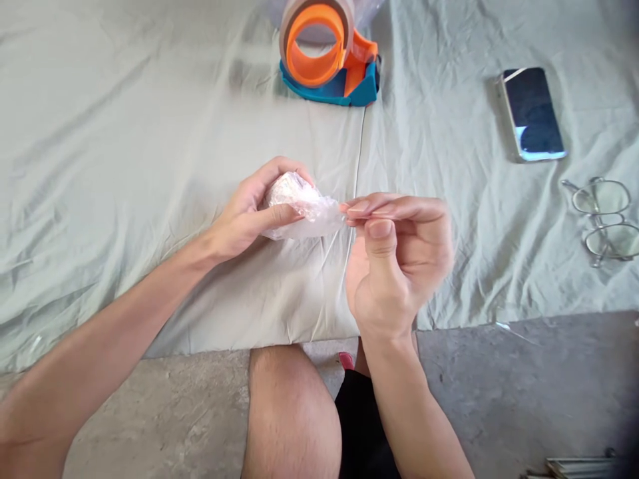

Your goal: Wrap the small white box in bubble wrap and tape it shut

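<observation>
A small bundle wrapped in clear, crinkled plastic (299, 199) is held above the cloth, near the middle of the head view. My left hand (259, 206) wraps around it from the left, thumb across the near side and fingers behind. Glare on the plastic hides what is inside. At the loose right end of the wrapping, my right hand (402, 246) has its fingertips drawn together on the plastic edge. Its thumb is bent close beneath the fingers. The exact contact at the fingertips is hard to make out.
An orange and blue tape dispenser (329, 53) with a tape roll stands at the back. Toward the right lie a smartphone (534, 113) and a pair of glasses (606, 216). A wrinkled pale green cloth (124, 133) covers the table, its near edge above my legs.
</observation>
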Tool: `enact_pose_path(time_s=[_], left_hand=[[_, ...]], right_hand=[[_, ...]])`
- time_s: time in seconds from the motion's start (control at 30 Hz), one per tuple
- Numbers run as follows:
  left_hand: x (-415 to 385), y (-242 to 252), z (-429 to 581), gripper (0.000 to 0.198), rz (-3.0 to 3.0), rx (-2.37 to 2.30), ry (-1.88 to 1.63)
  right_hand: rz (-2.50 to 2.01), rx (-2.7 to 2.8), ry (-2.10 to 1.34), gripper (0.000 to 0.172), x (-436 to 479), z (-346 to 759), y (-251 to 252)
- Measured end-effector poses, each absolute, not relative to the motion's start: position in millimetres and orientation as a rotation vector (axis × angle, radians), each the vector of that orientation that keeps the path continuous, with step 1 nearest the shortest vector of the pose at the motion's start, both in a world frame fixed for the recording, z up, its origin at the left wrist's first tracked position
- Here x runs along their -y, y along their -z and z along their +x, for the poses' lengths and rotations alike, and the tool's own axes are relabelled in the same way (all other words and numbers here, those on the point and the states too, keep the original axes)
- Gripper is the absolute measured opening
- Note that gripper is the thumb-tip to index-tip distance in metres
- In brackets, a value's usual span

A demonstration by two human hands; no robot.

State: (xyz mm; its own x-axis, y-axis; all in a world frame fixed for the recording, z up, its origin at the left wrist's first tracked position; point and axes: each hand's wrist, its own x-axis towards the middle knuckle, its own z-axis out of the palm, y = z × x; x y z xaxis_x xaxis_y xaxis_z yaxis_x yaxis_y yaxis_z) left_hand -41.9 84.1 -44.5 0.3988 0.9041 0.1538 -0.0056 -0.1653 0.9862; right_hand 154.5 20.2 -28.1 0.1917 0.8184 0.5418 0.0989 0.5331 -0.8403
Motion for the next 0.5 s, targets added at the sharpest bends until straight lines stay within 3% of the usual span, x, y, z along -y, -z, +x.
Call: enact_pose_path(time_s=[0.13, 0.33, 0.5], left_hand=[[-86, 45, -41, 0.049, 1.355, -0.808, -1.003], [-92, 43, -44, 0.048, 1.227, -0.893, -1.091], [-93, 44, -43, 0.055, 1.235, -0.868, -1.073]], right_hand=[[-0.936, 1.285, -0.529, 0.019, -15, 148, 27], [-0.827, 1.171, -0.42, 0.004, -16, 158, 26], [-0.794, 1.328, -0.325, 0.017, 1, 166, 19]])
